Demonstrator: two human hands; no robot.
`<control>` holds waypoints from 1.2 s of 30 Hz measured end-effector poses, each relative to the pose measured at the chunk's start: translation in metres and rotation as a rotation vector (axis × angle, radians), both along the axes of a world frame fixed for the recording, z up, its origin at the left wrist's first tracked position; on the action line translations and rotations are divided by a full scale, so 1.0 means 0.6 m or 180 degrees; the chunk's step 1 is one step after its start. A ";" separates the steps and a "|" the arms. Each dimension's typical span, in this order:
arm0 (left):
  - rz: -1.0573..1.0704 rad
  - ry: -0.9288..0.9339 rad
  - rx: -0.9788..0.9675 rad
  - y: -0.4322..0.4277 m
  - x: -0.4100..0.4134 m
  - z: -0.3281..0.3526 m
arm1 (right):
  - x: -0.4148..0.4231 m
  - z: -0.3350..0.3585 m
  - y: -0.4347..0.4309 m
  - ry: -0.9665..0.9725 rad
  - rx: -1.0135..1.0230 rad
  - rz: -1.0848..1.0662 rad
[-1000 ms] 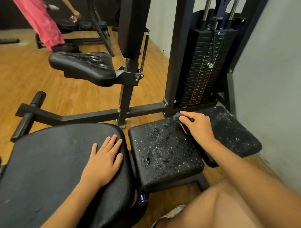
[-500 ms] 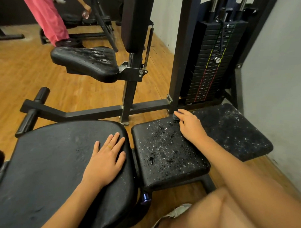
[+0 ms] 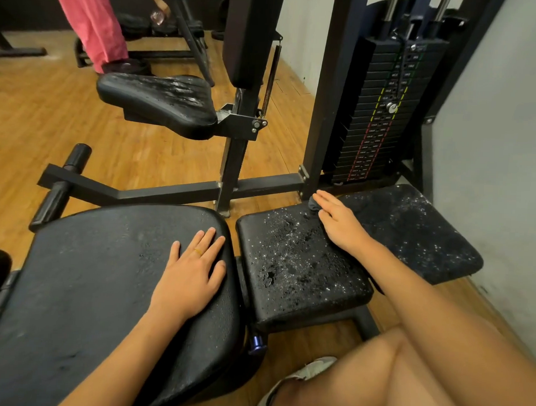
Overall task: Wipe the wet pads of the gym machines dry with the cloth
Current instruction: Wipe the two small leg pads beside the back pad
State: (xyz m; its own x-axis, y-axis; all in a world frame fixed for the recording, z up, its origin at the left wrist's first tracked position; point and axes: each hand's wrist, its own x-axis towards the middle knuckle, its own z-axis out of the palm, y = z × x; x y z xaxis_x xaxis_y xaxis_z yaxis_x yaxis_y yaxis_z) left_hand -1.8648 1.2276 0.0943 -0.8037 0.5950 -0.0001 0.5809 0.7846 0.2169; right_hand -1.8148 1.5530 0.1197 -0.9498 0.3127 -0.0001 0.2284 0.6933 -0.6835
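Two square black pads lie side by side, the near one [image 3: 291, 270] and the far right one [image 3: 411, 232], both speckled with water drops. My right hand [image 3: 340, 222] lies flat with straight fingers at the far edge where the two pads meet, pressing a dark cloth [image 3: 313, 204] of which only a small corner shows past my fingertips. My left hand [image 3: 191, 273] rests flat, fingers spread, on the right part of a big black pad [image 3: 106, 282] that carries fine droplets. A wet saddle-shaped seat pad [image 3: 161, 102] stands further back.
A weight stack [image 3: 382, 112] and black steel frame posts [image 3: 328, 98] rise just behind the square pads; a grey wall [image 3: 499, 156] closes the right. My bare knee [image 3: 391, 377] is at the bottom right. A person in pink trousers [image 3: 91, 20] stands at far left on the wooden floor.
My right hand has flattened out over the cloth and slid slightly toward the far edge between the pads. My left hand stays put. The view has dipped and moved a little closer.
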 end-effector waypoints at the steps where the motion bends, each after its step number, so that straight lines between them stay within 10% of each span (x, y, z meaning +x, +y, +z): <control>1: -0.0003 -0.0004 0.0012 0.000 0.000 0.000 | 0.007 0.001 -0.001 -0.0009 0.0035 -0.0006; 12: 0.0011 0.0027 0.0079 0.001 -0.002 0.001 | 0.021 -0.009 -0.018 -0.0275 0.0935 0.0160; 36: 0.0013 -0.0008 0.0127 -0.005 0.003 0.003 | 0.001 0.021 -0.034 0.0117 0.0625 -0.0839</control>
State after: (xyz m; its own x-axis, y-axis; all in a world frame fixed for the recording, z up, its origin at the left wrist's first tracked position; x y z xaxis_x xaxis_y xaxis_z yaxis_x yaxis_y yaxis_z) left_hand -1.8629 1.2244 0.0961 -0.8062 0.5913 0.0216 0.5770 0.7777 0.2495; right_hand -1.8139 1.5329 0.1323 -0.8345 0.5383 0.1173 0.3951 0.7331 -0.5536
